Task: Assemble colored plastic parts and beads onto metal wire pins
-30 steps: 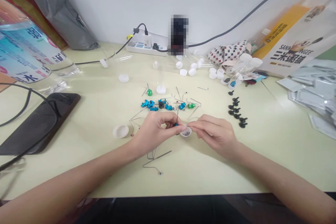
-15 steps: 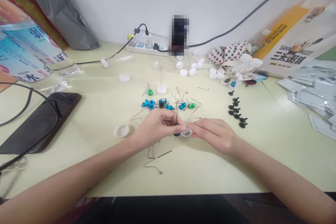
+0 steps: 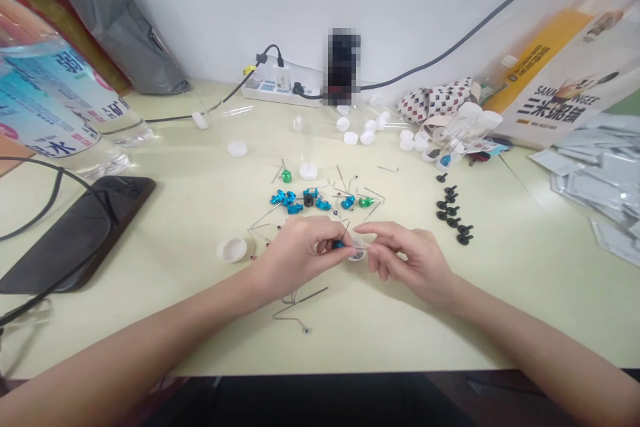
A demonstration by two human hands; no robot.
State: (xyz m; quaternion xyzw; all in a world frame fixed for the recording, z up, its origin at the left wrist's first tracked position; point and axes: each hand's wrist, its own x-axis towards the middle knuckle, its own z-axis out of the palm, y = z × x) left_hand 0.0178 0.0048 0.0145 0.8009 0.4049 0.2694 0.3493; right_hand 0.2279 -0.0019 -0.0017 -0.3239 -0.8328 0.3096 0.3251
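In our left hand [image 3: 303, 250], the fingers pinch the blue part [image 3: 339, 245] just beside the white cup [image 3: 358, 241]. Our right hand [image 3: 417, 259] shows its index finger spread; we cannot tell whether its other fingers pinch the thin rod [image 3: 359, 248].

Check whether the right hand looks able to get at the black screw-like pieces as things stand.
Probably yes: the black screw-like pieces lie uncovered beyond the right hand, with only tabletop showing between. It seems busy at a thin metal rod, so it may need to let go first.
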